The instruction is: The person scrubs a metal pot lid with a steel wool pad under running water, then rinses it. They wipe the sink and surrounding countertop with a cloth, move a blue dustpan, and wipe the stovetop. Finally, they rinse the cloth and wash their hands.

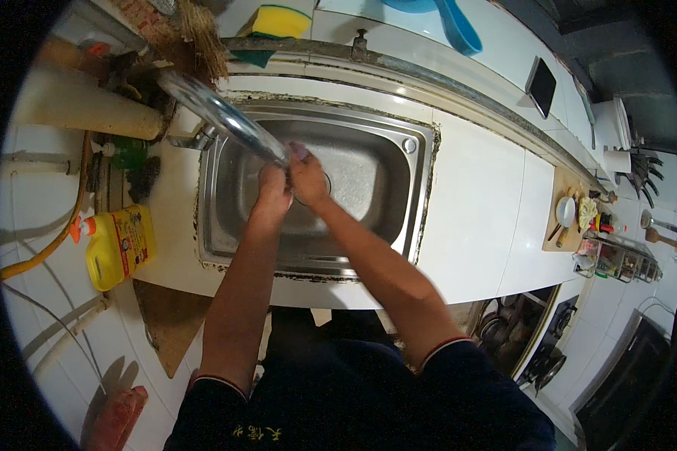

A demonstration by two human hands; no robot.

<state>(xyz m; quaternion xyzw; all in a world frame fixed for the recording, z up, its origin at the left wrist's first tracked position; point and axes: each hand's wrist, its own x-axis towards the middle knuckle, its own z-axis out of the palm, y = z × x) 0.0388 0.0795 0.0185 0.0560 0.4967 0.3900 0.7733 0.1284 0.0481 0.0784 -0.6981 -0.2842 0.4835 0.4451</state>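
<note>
Both my hands are close together over a stainless steel sink (366,225) set in a white tiled counter. My left hand (272,186) is under the spout end of a chrome faucet (231,121), which partly covers its fingers. Against it on the right lies my right hand (310,179), its fingers curled near the spout tip. Whether either hand holds something is hidden by the fingers and the faucet. Behind the hands, the round drain (327,181) is partly visible. The faucet's lever handle (194,138) is at the sink's left rim.
A yellow jug (121,245) and a green bottle (128,153) stand left of the sink. On the back ledge are a yellow sponge (281,21), a blue ladle (457,28) and a phone (541,87). Far right, a cutting board (567,225) carries a small white pan (566,209).
</note>
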